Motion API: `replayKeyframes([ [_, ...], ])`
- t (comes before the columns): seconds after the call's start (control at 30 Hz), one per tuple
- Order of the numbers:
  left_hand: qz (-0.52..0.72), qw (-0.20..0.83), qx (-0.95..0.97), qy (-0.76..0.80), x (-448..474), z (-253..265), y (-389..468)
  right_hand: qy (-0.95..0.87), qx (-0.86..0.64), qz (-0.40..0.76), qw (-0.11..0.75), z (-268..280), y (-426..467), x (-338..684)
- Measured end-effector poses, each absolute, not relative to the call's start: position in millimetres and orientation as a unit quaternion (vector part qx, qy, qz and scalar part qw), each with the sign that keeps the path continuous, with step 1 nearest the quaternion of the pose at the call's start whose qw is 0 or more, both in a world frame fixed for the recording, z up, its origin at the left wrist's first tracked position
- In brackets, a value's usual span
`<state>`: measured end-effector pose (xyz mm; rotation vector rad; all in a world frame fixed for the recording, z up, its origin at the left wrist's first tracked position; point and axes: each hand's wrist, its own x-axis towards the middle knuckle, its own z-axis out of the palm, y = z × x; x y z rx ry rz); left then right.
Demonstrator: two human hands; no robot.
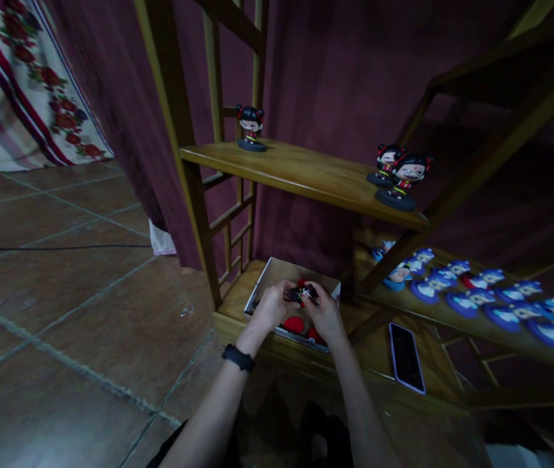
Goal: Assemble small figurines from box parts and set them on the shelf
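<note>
1. Head view, hands: my left hand and right hand meet over the white box on the lowest shelf. Both close on one small figurine, black hair and some red, held between the fingertips just above the box. Left fingers grip it from the left side, right ones from the right; grip is closed on it, not loose.
2. Same view, in the box: more red pieces lie under my hands; I cannot tell exactly what they are, too dark.
3. Same view, around: a phone lies flat to the right of the box. On the upper shelf stand 3 similar figurines, one at the left, two at the right end. Blue figurines fill the middle shelf at the right.
4. Step, as I judge: I am at picking one fig. out of the box, w/ both hands. Next move needs to lift it clear of the box wall and keep it upright, I think.
</note>
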<state>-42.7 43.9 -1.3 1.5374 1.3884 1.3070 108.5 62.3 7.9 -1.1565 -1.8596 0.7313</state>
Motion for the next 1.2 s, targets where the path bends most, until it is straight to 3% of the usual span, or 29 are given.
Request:
replayKeyframes([
  [0.27,0.509,0.338,0.577,0.542,-41,-3,41,-0.747,-0.442,0.294,0.400,4,62,111],
  [0.63,0.574,0.433,0.502,0.481,-35,0,46,-0.728,-0.430,0.330,0.420,7,63,111],
  [0.87,0.531,0.348,0.582,0.508,-31,-1,44,-0.724,-0.442,0.297,0.439,18,64,117],
  [1.2,0.458,0.269,0.655,0.538,-31,10,37,-0.805,-0.393,0.248,0.368,27,63,119],
])
